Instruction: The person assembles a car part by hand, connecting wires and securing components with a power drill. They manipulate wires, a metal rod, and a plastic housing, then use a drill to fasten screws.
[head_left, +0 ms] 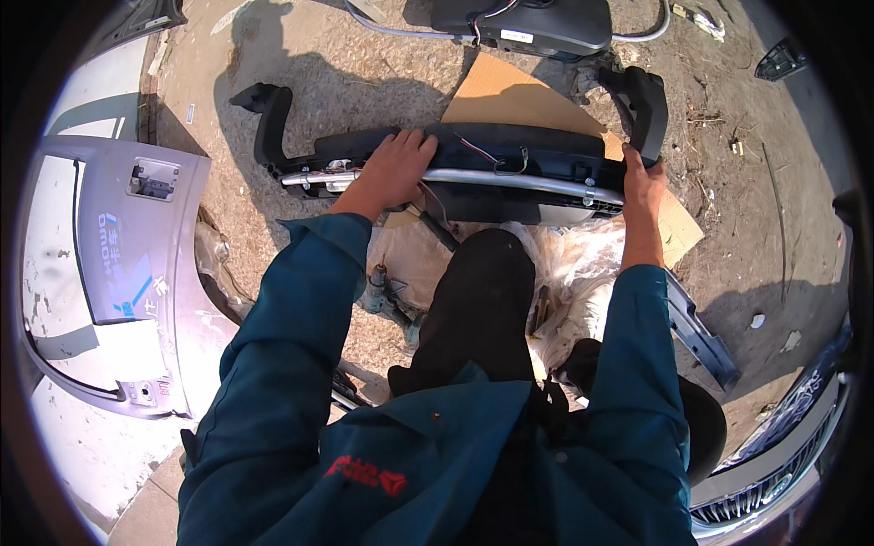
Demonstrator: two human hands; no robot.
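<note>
A long black plastic vehicle panel (537, 143) lies crosswise in front of me, with a silver metal tube (510, 182) running along its near side. Loose wires (496, 161) show at its middle. My left hand (397, 170) lies over the tube, left of the middle, its fingers bent over the panel. At the right end, my right hand (643, 188) is wrapped round the panel's edge, by the foot of a curved black arm (645, 109). A matching curved arm (269, 127) stands at the left end. The underside of both grips is hidden.
Cardboard (505, 91) and clear plastic sheeting (583, 246) lie under and near the panel. A teal-bodied tool (393, 305) rests left of my knee. A pale purple vehicle door (173, 237) is at the left, a dark box-shaped part (537, 25) beyond, and a grille (765, 496) at lower right.
</note>
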